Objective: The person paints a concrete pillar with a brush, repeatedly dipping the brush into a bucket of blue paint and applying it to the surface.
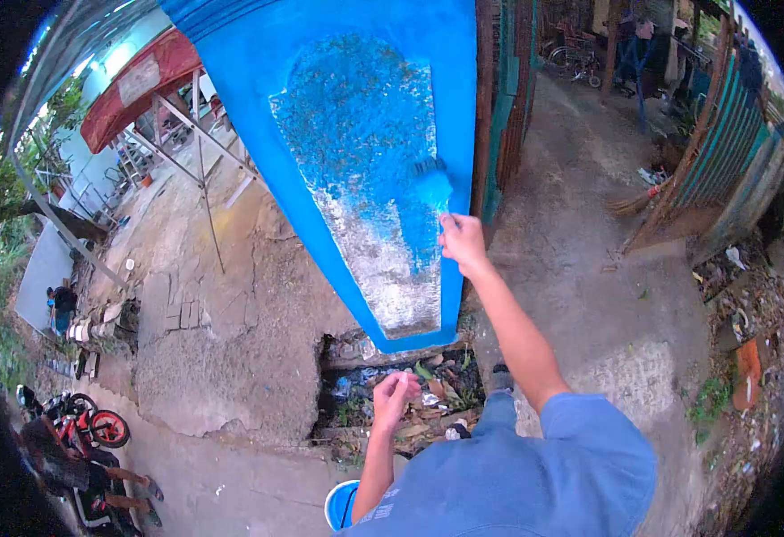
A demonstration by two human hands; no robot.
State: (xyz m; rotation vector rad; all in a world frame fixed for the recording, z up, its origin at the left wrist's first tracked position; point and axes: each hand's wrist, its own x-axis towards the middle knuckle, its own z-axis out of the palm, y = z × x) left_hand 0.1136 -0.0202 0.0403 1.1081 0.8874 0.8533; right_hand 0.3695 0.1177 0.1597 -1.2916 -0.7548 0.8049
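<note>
My right hand (464, 242) is closed round the handle of a paintbrush (434, 190) covered in light blue paint. Its dark bristles touch the right part of a rough panel (356, 134) on a wall pillar (457, 107). Blue paint covers the panel's upper part unevenly, while its lower part (401, 304) shows white and grey. Smooth bright blue borders the panel. My left hand (396, 399) is held low, its fingers curled together; whether anything is between them is hidden. Beside my left forearm is a bucket (340, 506) with a white rim and blue inside, partly covered by my arm.
Below the pillar, an open drain (437, 394) holds leaves and litter. A person (56, 447) is by a red-wheeled motorcycle (108, 429) at lower left. Corrugated metal fencing (723, 134) and a broom (634, 204) stand right of the concrete path (580, 259).
</note>
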